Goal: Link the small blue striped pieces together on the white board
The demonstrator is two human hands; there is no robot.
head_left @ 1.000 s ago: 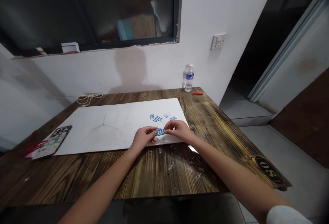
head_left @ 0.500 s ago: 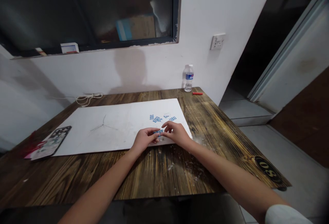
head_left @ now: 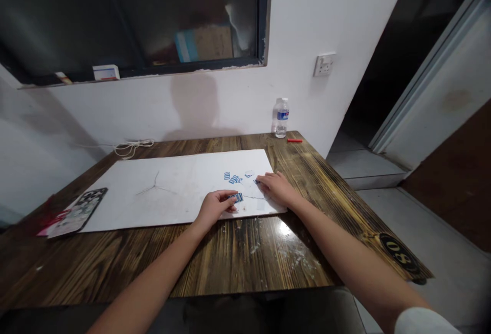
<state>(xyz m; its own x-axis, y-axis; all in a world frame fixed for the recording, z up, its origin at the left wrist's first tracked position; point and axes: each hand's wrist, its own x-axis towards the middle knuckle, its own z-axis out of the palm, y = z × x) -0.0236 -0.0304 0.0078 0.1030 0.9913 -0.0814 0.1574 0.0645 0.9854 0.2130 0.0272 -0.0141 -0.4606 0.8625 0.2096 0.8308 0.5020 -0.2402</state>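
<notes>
My left hand is closed near the front edge of a white board. Its thumb and fingers pinch a small blue slotted piece, which sticks out to the right. Farther right, my right hand lies low over the board, its fingertips on another small blue piece that they mostly cover; the thumb is hidden. Between and beyond the hands lie a blue ladder-like piece, a blue cluster and a blue triangular piece.
A wooden table carries the board. Patterned flat item overlaps the board's left end. At the back are a coiled white cable, a water bottle and a red stick-like object. A number plate marks the right corner.
My right hand has left the piece beside my left hand and moved right, onto another blue piece. My left hand keeps its hold in nearly the same place.
</notes>
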